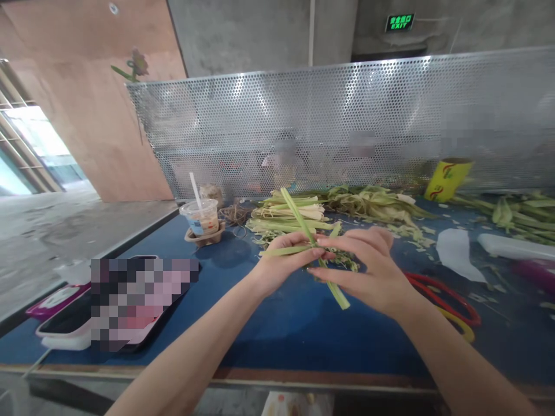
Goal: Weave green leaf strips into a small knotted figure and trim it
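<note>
Over the blue table, my left hand (286,257) pinches two flat green leaf strips that cross each other. The longer leaf strip (296,211) slants from upper left to lower right, its cut end below my hands. A shorter strip lies across my left thumb and points left. My right hand (359,260) meets the left from the right side, its bent fingers around the long strip near the crossing; the exact contact is partly hidden. Just behind my hands lies a pile of pale green leaf strips (286,214), with small leafy sprigs (347,260) partly covered by my fingers.
An iced drink cup (200,216) with a straw sits in a cardboard holder at left, near brown twine (236,215). Phones (65,318) lie front left. Red-handled scissors or loops (446,294), white paper (459,254) and a yellow roll (446,179) are right. A perforated metal screen (303,115) stands behind.
</note>
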### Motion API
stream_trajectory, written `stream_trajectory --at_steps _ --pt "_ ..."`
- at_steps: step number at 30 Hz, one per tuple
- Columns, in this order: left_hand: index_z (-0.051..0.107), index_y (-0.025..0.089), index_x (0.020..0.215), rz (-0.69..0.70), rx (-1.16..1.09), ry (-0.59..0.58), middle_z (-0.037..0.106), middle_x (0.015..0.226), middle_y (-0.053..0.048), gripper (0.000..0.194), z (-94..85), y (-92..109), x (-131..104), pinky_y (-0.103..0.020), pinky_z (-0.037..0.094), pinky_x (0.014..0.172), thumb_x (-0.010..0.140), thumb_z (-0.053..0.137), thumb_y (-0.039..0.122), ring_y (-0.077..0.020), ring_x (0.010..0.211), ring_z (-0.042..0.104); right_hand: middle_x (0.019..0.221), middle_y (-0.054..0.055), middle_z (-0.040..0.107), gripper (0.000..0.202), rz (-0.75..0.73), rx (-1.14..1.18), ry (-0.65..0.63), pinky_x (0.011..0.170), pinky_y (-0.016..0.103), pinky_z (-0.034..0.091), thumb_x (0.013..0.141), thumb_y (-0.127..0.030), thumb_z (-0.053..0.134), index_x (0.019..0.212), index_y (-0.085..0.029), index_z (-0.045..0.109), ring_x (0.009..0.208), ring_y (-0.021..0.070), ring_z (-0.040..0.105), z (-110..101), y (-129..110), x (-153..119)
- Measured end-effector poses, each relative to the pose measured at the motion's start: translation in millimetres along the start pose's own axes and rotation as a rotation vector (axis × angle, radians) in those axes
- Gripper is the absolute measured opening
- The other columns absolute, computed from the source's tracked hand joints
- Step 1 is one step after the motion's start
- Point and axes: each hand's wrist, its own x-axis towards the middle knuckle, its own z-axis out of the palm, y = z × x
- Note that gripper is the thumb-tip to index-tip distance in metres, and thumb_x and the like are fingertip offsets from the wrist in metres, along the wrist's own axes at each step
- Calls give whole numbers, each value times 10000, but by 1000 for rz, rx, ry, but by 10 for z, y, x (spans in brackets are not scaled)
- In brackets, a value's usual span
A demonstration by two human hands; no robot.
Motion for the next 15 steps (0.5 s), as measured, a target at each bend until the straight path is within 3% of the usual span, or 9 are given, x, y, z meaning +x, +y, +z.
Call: stream_trajectory --at_steps 6,11,15 --pt "640 132 1023 2 77 55 723 850 -62 390 -18 -11 35 -315 472 817 648 718 204 -195 846 661 1316 68 495 190 76 214 -108 842 418 335 852 -197 537 957 -302 655 1044 217 551 -54 182 53" --pt "681 129 895 -1 171 74 718 817 -40 267 -17 -10 35 -277 481 733 629 686 147 -173 776 657 1152 49 630 97 202 270 -197 865 411 316 879 -216 490 920 -262 565 1026 200 581 -48 162 73" --pt "675 135 917 6 259 59 715 812 -40 286 -7 -32 48 -269 482 708 631 654 121 -187 802 656 1092 77 648 54 306 300 -259 827 395 360 905 -240 423 857 -234 444 1019 210 578 -14 132 70"
